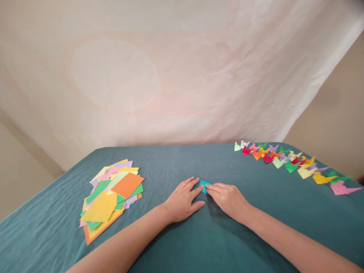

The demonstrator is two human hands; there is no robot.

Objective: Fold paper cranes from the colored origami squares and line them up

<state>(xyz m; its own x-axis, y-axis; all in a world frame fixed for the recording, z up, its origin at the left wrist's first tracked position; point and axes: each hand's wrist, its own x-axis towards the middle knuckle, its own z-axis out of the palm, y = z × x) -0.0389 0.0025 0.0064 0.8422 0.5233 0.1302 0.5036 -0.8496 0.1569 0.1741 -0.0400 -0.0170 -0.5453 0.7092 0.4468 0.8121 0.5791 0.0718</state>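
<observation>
A small folded piece of bright blue origami paper [204, 183] lies on the cloth between my two hands. My left hand [184, 199] rests palm down with its fingers spread, one fingertip touching the paper's left side. My right hand [227, 198] has its fingers bunched together at the paper's right side, pinching or pressing it; the exact grip is partly hidden. Part of the paper is covered by fingers of both hands.
A loose pile of coloured paper squares [102, 204] spreads over the left of the teal cloth-covered table [170, 163]. Along the right edge stand rows of small folded paper birds [307, 172] in several colours. A pale fabric sheet [182, 76] hangs behind the table.
</observation>
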